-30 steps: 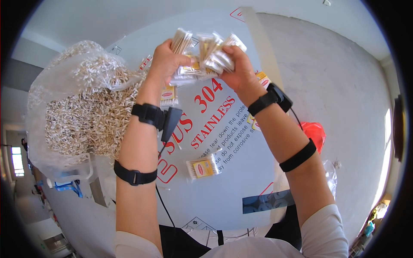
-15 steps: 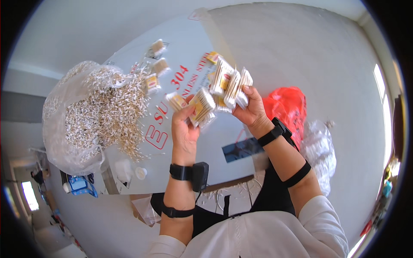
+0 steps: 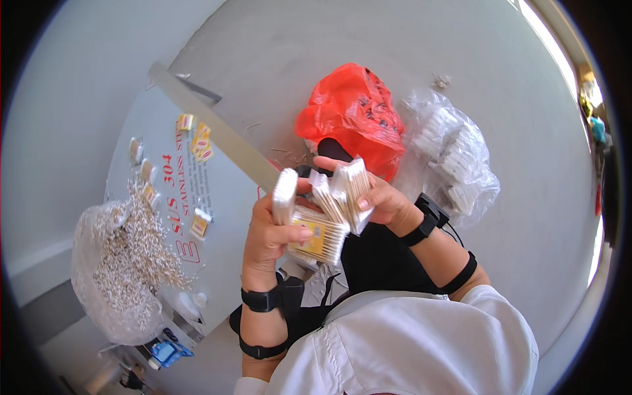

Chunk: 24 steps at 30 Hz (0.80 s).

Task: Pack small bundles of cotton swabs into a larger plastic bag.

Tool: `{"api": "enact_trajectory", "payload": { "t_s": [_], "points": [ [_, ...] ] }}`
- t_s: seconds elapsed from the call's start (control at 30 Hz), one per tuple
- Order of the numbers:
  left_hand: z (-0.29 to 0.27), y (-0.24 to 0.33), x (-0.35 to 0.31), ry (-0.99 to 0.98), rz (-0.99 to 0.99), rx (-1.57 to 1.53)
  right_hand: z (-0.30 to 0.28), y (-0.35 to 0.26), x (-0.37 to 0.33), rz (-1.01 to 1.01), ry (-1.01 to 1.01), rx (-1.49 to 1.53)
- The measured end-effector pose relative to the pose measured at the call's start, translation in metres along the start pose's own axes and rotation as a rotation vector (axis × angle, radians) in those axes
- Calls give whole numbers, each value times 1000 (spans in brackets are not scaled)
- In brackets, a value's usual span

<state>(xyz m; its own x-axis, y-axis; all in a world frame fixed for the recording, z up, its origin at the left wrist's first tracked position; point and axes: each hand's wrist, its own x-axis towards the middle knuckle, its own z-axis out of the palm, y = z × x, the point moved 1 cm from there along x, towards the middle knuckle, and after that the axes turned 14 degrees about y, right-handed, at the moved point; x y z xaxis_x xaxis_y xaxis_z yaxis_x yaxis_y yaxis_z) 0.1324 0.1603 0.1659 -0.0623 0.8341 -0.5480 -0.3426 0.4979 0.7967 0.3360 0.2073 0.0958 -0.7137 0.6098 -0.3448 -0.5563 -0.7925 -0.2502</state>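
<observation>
Several small clear packs of cotton swabs are gathered between my two hands, above my lap and beside the table. My left hand [image 3: 264, 238] is closed on a bunch of them, its thumb across a yellow-labelled pack of cotton swabs [image 3: 326, 242], with another pack [image 3: 284, 195] standing on edge by its fingers. Facing it, my right hand [image 3: 390, 207] grips more swab packs [image 3: 356, 189], thumb in front and fingers behind. The two bunches meet in the middle, so I cannot tell exactly where one ends. Just beyond the hands lies a red plastic bag [image 3: 355, 108].
At the left, a table [image 3: 141, 112] with red lettering holds a clear bag [image 3: 89, 263] spilling a heap of loose cotton swabs [image 3: 135, 257]. Several swab packs [image 3: 201, 224] lie scattered there. A clear bag of white packs [image 3: 451, 151] rests on the floor [image 3: 520, 197] to the right.
My view has turned right, toward the red bag. Both hands have carried the swab packs from above the table to beside it, and some packs lie at the table's far end.
</observation>
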Motion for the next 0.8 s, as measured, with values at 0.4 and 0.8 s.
{"api": "enact_trajectory", "payload": {
  "t_s": [0.4, 0.8],
  "points": [
    [83, -23, 99, -166, -90, 214, -95, -68, -16, -383, 320, -12],
    [32, -6, 116, 169, 26, -81, -299, -12, 33, 230, 982, 191]
  ]
}}
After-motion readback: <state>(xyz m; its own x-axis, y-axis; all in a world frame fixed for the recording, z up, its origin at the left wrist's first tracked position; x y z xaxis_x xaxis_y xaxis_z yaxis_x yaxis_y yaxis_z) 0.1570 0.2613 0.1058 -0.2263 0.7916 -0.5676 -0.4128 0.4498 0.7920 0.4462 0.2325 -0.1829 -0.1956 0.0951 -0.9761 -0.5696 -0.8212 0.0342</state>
